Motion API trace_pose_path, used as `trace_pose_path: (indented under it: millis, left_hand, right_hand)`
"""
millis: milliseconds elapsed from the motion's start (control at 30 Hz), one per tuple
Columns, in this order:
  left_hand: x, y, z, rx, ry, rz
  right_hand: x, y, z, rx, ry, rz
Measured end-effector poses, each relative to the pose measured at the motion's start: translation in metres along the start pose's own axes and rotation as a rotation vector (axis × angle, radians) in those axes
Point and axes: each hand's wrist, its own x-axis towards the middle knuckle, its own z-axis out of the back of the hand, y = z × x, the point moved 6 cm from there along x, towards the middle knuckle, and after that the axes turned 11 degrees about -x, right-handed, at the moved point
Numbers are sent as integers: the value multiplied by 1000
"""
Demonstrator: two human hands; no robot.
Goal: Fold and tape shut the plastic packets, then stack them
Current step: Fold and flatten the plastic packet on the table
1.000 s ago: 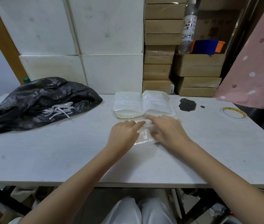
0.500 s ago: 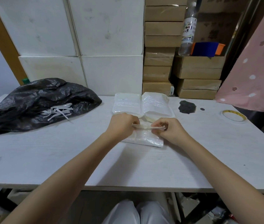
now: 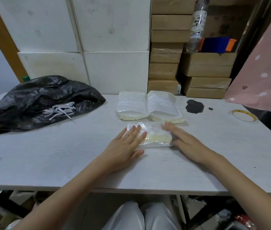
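A clear plastic packet (image 3: 154, 136) with pale yellow contents lies flat on the white table (image 3: 65, 163), in the middle. My left hand (image 3: 124, 148) lies flat on its left part, fingers straight. My right hand (image 3: 186, 141) rests against its right edge with straight fingers, slightly blurred at the tips. Just behind it, two stacks of packets sit side by side: the left stack (image 3: 132, 105) and the right stack (image 3: 163, 105). A roll of tape (image 3: 244, 116) lies at the table's right side.
A black plastic bag (image 3: 38, 100) with white strips (image 3: 60, 110) on it fills the table's left. A dark stain (image 3: 195, 106) marks the table near the stacks. Cardboard boxes (image 3: 167, 52) and white blocks stand behind; pink cloth (image 3: 264, 72) hangs at right.
Half a second ago both hands pinched the packet's top edge, raised off the table. Now the flap lies folded down and both hands are flat on the packet.
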Motion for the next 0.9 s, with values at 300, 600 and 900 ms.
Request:
trace_pose_path:
  millis: [300,600,900]
  left_hand:
    - [1,0,0,-26,34,10]
    - [16,-31,23,85,-169,108]
    - [-7,-22,-17,-134,13,213]
  right_hand:
    - [22,58,-30,-484,2,73]
    - [18,47,-37,-169,42,-26]
    - [18,41,5,750,117,-328]
